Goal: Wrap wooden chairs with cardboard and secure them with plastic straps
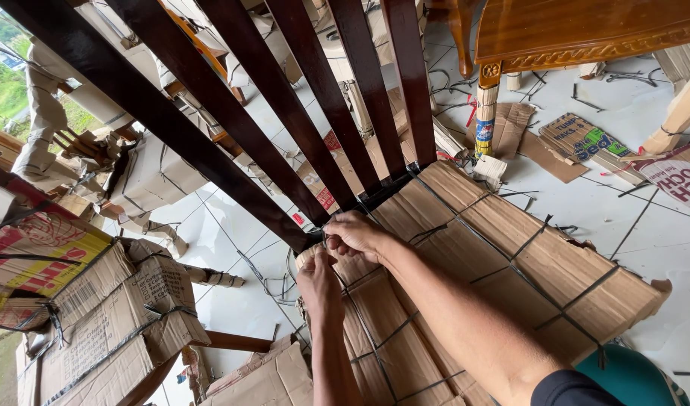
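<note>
Cardboard-wrapped chair seat [510, 256], bound with black strapping [503, 267].

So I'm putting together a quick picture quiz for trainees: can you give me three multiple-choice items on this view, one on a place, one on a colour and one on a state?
1. Where are the two hands working?
A. At the foot of the dark slats, on the edge of the wrapped seat
B. On the carved table top
C. On the white floor tiles

2. What colour are the chair-back slats?
A. Pale yellow
B. Dark reddish brown
C. Green

3. How is the cardboard on the seat?
A. Lying loose and unfolded
B. Soaked and torn apart
C. Bound down by thin dark straps

Answers: 1 A, the left hand and right hand meet where the slats join the cardboard. 2 B, every slat shows a glossy dark reddish brown. 3 C, crossing straps press the panels flat.
</note>
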